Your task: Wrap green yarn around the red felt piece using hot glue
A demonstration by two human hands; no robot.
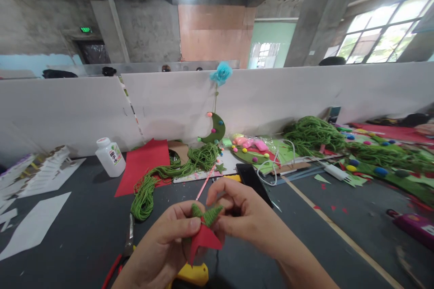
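A small red star-shaped piece (205, 240), its upper points wound with green yarn (213, 215), is held upright in front of me. My left hand (174, 230) pinches it from the left, thumb on the front. My right hand (239, 214) is closed beside the wound right point, thumb and fingers curled together; what they grip there is hidden. Just beyond the hands lies a pink striped stick (205, 182). Below them is a yellow-handled tool (193, 274), partly covered. Scissors with red handles (129, 239) lie left of my left forearm.
Green yarn skeins (144, 196), red sheet (145, 162), white bottle (111, 157) and black phone (254, 183) lie ahead. A green crescent with pompoms (214, 129) leans against the white partition (169, 99). A yarn heap (310, 137) and white charger (339, 173) are right.
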